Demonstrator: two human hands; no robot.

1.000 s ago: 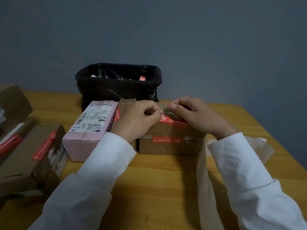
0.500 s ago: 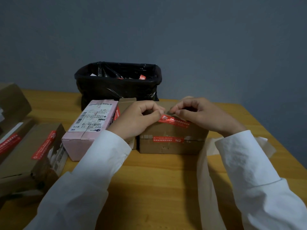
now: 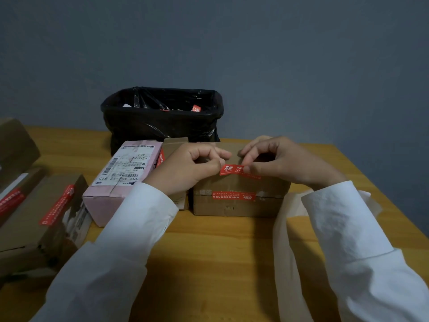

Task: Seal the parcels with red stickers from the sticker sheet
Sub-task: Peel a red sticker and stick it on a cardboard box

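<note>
A brown cardboard parcel point(image 3: 239, 205) stands mid-table, with one red sticker point(image 3: 233, 196) stuck across its front seam. A second red sticker point(image 3: 229, 170) lies along the parcel's top front edge. My left hand point(image 3: 185, 168) has its fingers curled, with the thumb tip at this sticker's left end. My right hand point(image 3: 285, 159) is curled too, and its thumb is on the sticker's middle, hiding the right part. The pale sticker sheet point(image 3: 290, 212) lies under my right forearm.
A pink parcel point(image 3: 120, 175) with a shipping label stands just left of the brown one, a small carton between them. Several cardboard parcels with red stickers point(image 3: 46, 212) are piled at the left. A black-lined bin point(image 3: 162, 119) stands behind, against the wall.
My hands have drawn slightly apart along the sticker. More of its printed left end now shows between my thumbs. The parcels have not moved.
</note>
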